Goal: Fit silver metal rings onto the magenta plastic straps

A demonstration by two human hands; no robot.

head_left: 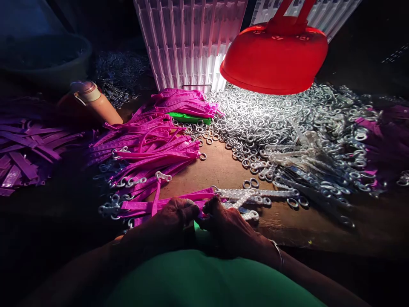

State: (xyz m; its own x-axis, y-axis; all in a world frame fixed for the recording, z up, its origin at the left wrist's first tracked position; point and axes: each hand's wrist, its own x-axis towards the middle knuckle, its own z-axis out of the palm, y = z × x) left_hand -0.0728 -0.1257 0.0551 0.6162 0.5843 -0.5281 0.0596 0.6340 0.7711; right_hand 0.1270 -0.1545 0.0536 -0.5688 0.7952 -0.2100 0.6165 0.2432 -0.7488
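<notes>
My left hand [179, 213] and my right hand [226, 224] meet at the table's front edge, fingertips pinched together. Between them shows a small pink-purple bit, apparently the end of a pink plastic strap; the fingers hide most of it. Just beyond, pink straps [140, 206] lie flat on the table, some with metal rings at their ends. Right of the fingertips are pale, clear-looking ridged strips [271, 193] with rings on them. Loose metal rings [251, 183] lie a little farther off.
A red lamp shade [275, 59] hangs over a large heap of metal rings [265, 115]. More pink straps [153, 140], a green strip [191, 118] and an orange bottle [102, 106] are at centre-left. Purple straps [22, 149] are piled far left. Ribbed translucent panels [188, 42] stand behind.
</notes>
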